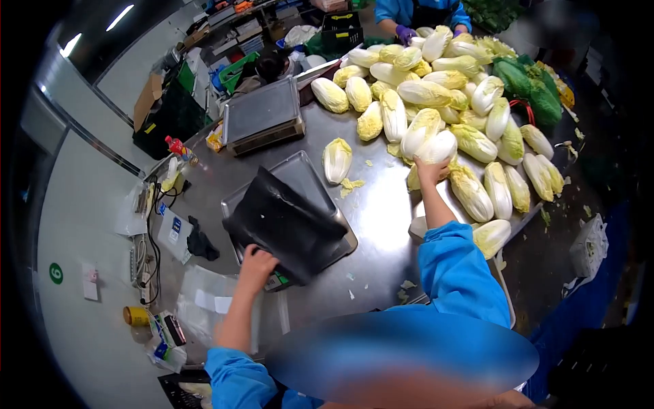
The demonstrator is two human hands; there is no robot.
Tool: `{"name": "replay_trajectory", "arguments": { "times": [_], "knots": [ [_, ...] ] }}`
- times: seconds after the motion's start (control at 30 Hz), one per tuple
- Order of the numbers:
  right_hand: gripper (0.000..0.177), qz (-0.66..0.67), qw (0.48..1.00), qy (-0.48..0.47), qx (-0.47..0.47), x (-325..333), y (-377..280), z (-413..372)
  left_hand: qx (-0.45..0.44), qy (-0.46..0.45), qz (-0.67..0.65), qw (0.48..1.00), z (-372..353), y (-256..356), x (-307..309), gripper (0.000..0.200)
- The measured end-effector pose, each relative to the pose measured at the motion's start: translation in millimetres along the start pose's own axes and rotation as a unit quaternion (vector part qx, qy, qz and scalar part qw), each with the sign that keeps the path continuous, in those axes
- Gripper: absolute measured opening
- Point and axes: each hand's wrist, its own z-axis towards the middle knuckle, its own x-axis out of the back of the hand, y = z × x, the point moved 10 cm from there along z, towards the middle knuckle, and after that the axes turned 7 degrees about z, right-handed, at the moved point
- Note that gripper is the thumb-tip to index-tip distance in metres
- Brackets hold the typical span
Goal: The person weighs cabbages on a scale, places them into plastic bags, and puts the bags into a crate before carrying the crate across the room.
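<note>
My left hand (257, 267) is at the near left edge of a black plastic sheet (283, 221), its fingers curled onto that edge. The sheet lies askew over the metal platform of a scale (305, 167), hiding most of it. With my right arm stretched forward, my right hand (431, 170) grips the near end of a pale napa cabbage (437, 148) at the front of a large heap. One single napa cabbage (336, 161) lies apart, between the scale and the heap.
A second scale (262, 112) stands farther back. Opposite, a person in purple gloves (407, 34) handles cabbages. Green net bags (528, 85) lie at the right. Along the left edge are a red-capped bottle (178, 147), cables, clear plastic bags (211, 300) and a yellow jar (135, 315).
</note>
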Motion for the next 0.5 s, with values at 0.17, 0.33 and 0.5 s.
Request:
{"name": "replay_trajectory", "arguments": {
  "times": [0.17, 0.33, 0.5],
  "knots": [
    [0.093, 0.195, 0.977, 0.020, 0.087, 6.3, 31.8, 15.4, 0.167, -0.054, -0.050, 0.983, 11.5, -18.1, -6.1, 0.047],
    [0.073, 0.552, 0.701, -0.427, -0.147, 9.3, -16.2, -85.1, 0.205, 0.012, -0.040, 0.978, -16.8, -35.2, -9.0, 0.030],
    [0.078, 0.152, 0.714, -0.481, 0.485, 19.6, -201.3, -234.7, 0.120, 0.085, -0.065, 0.987, 15.5, -1.8, -12.2, 0.019]
  ]
}}
